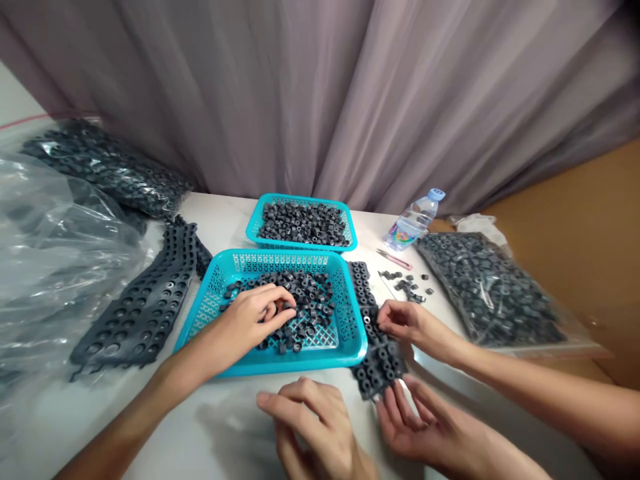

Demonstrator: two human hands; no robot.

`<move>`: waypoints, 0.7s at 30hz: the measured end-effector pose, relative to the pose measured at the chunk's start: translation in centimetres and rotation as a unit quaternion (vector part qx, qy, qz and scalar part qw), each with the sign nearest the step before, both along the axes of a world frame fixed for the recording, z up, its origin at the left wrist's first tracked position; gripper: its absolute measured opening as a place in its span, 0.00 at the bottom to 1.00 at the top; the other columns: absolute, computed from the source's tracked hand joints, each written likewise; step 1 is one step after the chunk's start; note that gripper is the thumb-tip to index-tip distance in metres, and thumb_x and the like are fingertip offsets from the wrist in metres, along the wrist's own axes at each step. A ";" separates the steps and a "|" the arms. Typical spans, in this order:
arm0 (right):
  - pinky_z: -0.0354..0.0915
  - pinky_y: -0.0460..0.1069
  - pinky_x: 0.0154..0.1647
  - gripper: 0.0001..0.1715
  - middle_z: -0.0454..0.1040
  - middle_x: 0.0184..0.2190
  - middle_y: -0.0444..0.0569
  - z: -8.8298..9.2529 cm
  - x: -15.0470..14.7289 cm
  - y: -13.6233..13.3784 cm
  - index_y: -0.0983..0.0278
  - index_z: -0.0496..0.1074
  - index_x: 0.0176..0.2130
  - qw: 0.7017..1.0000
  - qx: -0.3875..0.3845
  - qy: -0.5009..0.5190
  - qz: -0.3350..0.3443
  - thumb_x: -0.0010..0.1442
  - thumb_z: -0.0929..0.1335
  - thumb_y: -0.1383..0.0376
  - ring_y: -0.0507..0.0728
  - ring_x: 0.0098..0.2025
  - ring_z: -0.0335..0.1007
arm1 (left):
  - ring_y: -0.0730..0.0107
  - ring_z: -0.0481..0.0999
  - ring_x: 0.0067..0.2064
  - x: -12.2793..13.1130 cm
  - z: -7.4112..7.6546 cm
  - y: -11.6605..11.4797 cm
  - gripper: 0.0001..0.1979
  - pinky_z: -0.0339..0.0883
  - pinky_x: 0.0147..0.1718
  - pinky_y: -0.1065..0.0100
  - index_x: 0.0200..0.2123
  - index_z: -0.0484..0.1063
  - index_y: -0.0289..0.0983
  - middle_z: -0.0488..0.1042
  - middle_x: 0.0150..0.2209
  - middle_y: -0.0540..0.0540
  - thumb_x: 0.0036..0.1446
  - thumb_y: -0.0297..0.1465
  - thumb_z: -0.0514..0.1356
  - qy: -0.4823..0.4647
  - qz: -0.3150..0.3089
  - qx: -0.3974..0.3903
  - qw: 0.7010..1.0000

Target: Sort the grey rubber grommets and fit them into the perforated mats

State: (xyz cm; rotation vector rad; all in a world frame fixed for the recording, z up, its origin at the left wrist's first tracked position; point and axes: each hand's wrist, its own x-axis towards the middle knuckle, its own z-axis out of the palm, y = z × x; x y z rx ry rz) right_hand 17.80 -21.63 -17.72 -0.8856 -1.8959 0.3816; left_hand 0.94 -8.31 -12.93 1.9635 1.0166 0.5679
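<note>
Nearest the camera, the right hand is hovering over a white counter, fingers loosely curling; I cannot tell whether its grip is holding anything. A grey curtain is hanging behind. The left hand is reaching into the near blue basket among small black pieces, its grip narrowing at the fingertips; whether it is pinching one, I cannot tell. A co-worker's two hands are handling a black mat beside the basket, crowding its right edge. A second basket is sitting behind; a bottle, snips and a filled bag are occupying the right. A holed mat and a clear bag are bounding the left; counter is showing before the near rim.
</note>
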 end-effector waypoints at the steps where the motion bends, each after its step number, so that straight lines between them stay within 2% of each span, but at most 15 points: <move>1: 0.73 0.50 0.27 0.39 0.80 0.34 0.50 -0.1 -0.2 0.0 0.55 0.62 0.68 1.000 0.013 0.006 0.003 0.61 0.62 0.75 0.57 0.28 0.77 | 0.68 0.68 0.34 0.1 0.3 -0.3 0.13 0.61 0.36 0.68 0.45 0.79 0.41 0.75 0.38 0.48 0.67 0.42 0.62 0.004 -0.004 -0.007 1.000; 4: 0.72 0.48 0.28 0.35 0.79 0.33 0.49 -0.3 -0.5 0.0 0.61 0.67 0.64 0.999 0.043 0.008 0.010 0.59 0.62 0.76 0.56 0.29 0.77 | 0.68 0.68 0.34 0.5 1.0 -0.9 0.15 0.62 0.35 0.69 0.49 0.77 0.42 0.72 0.35 0.50 0.68 0.44 0.61 0.004 0.001 -0.048 0.999; 7: 0.71 0.47 0.29 0.32 0.79 0.34 0.50 -0.4 -0.4 0.1 0.64 0.68 0.61 0.999 0.030 0.006 0.020 0.59 0.63 0.76 0.55 0.31 0.77 | 0.68 0.68 0.35 0.8 1.4 -1.3 0.15 0.61 0.35 0.69 0.48 0.78 0.43 0.72 0.34 0.51 0.68 0.46 0.61 -0.001 0.001 -0.069 0.998; 10: 0.71 0.47 0.30 0.30 0.79 0.35 0.51 -0.3 -0.3 0.1 0.64 0.68 0.60 1.000 0.019 0.006 0.024 0.60 0.63 0.76 0.55 0.32 0.76 | 0.68 0.69 0.36 0.7 1.3 -1.2 0.16 0.61 0.36 0.69 0.48 0.79 0.43 0.74 0.35 0.50 0.66 0.47 0.62 -0.020 -0.010 -0.105 0.994; 14: 0.70 0.47 0.31 0.29 0.78 0.35 0.50 0.0 -0.2 0.1 0.64 0.67 0.60 0.999 0.012 -0.016 0.030 0.61 0.63 0.76 0.55 0.33 0.75 | 0.69 0.66 0.34 0.4 0.8 -0.8 0.20 0.61 0.34 0.69 0.52 0.76 0.43 0.68 0.32 0.52 0.61 0.47 0.67 -0.064 -0.021 -0.188 0.980; 17: 0.70 0.47 0.34 0.27 0.78 0.37 0.51 0.0 -0.2 0.0 0.64 0.67 0.59 0.998 -0.013 -0.036 0.039 0.62 0.62 0.76 0.55 0.35 0.76 | 0.69 0.66 0.35 0.3 0.5 -0.7 0.20 0.62 0.35 0.69 0.52 0.76 0.42 0.69 0.33 0.51 0.61 0.46 0.68 -0.076 -0.028 -0.196 0.977; 21: 0.68 0.47 0.34 0.23 0.77 0.38 0.50 -0.4 -0.3 0.0 0.65 0.67 0.58 0.995 -0.035 -0.081 0.048 0.65 0.62 0.74 0.54 0.35 0.75 | 0.69 0.68 0.36 0.2 0.1 -0.5 0.19 0.64 0.38 0.68 0.53 0.75 0.44 0.70 0.35 0.52 0.63 0.46 0.66 -0.047 -0.031 -0.160 0.985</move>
